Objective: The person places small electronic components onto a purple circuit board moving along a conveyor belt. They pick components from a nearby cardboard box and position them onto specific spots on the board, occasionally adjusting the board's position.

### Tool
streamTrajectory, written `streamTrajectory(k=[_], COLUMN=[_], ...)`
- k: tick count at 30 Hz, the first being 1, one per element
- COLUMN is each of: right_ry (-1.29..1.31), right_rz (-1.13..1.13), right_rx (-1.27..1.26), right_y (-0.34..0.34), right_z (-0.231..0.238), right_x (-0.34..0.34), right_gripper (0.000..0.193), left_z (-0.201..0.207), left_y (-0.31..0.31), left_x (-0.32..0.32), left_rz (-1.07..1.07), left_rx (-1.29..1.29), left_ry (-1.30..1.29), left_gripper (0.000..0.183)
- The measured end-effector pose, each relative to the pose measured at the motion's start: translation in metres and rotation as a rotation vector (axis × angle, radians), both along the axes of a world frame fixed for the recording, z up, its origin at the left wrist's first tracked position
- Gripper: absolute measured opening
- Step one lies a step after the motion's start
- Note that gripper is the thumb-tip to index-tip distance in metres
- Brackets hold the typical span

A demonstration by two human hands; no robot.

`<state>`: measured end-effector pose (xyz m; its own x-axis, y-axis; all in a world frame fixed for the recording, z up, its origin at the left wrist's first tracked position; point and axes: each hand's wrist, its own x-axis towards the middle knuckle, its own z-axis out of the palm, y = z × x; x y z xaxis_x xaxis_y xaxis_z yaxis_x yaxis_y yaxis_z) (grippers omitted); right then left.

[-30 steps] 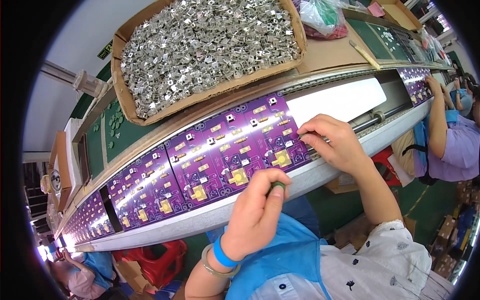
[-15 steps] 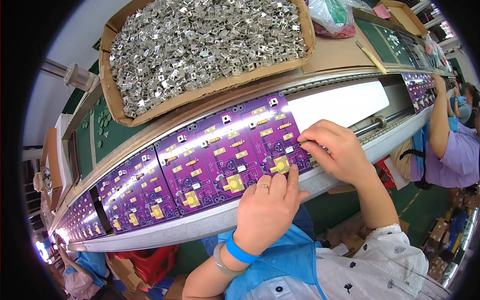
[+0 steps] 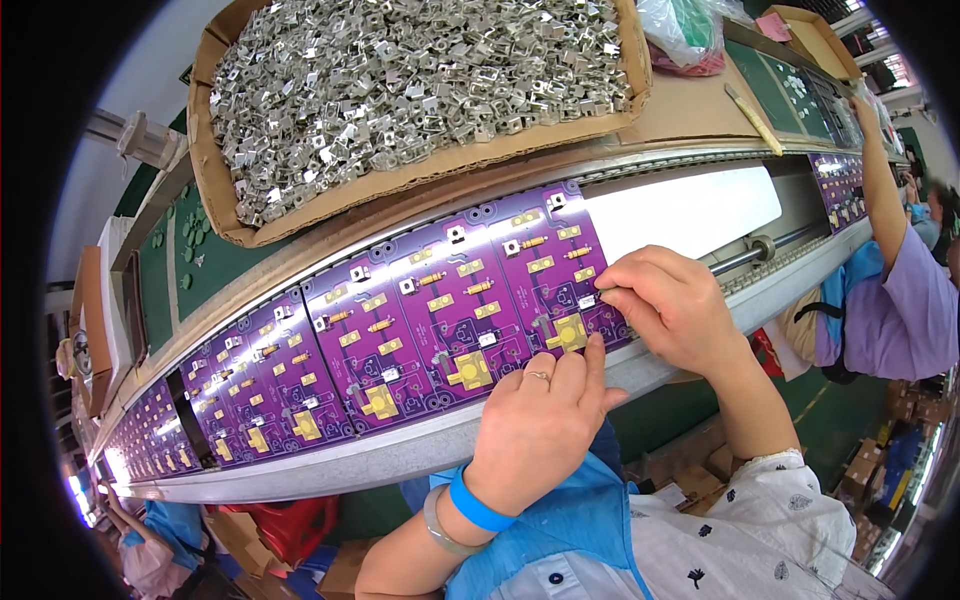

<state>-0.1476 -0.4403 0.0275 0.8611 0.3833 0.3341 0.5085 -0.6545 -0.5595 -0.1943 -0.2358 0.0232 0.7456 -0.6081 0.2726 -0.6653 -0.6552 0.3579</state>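
A purple circuit board with gold pads, striped resistors and small metal clips lies in the conveyor rail before me. My left hand rests over its near edge. Its index finger stretches onto the board beside a large gold pad, and it holds nothing. At the board's right end, my right hand has thumb and index finger pinched together. A sliver of a small dark green part shows between those fingertips; its full shape is hidden.
A cardboard box heaped with metal clips stands behind the rail. More purple boards line up at left. A white sheet lies on the right, below a yellow-handled tool. Loose green discs lie far left. A co-worker's arm reaches across at right.
My hands stay at the same end of the board, with the pinch kept. The view has shifted slightly. At right, the co-worker's arm has moved from the board to the bench behind it.
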Motion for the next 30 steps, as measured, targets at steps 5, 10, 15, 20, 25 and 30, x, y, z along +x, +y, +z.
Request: streamTrajectory(k=[5, 10, 15, 20, 25, 30], right_ry=[-0.022, -0.055, -0.085, -0.129, 0.022, 0.142], right_rz=[0.025, 0.044, 0.042, 0.05, -0.092, 0.17], right_rx=[-0.069, -0.099, -0.129, -0.166, -0.018, 0.189], right_y=[0.0, 0.001, 0.004, -0.003, -0.006, 0.004], right_z=[0.001, 0.003, 0.002, 0.001, 0.008, 0.036], right_x=[0.0, -0.001, -0.005, -0.006, -0.014, -0.057], right_gripper=[0.016, 0.018, 0.019, 0.022, 0.027, 0.032], left_z=[0.0, 0.0, -0.001, -0.002, 0.0, 0.028], left_y=[0.001, 0.0, 0.002, -0.002, 0.003, 0.022], left_x=[0.0, -0.001, -0.004, -0.004, -0.008, -0.035], left_rz=[0.0, -0.004, 0.011, 0.016, 0.042, 0.02], left_rx=[-0.003, -0.002, 0.005, 0.002, -0.188, -0.636], left_ry=[0.012, 0.006, -0.007, -0.024, 0.054, 0.706], left_gripper=[0.048, 0.048, 0.048, 0.048, 0.047, 0.052])
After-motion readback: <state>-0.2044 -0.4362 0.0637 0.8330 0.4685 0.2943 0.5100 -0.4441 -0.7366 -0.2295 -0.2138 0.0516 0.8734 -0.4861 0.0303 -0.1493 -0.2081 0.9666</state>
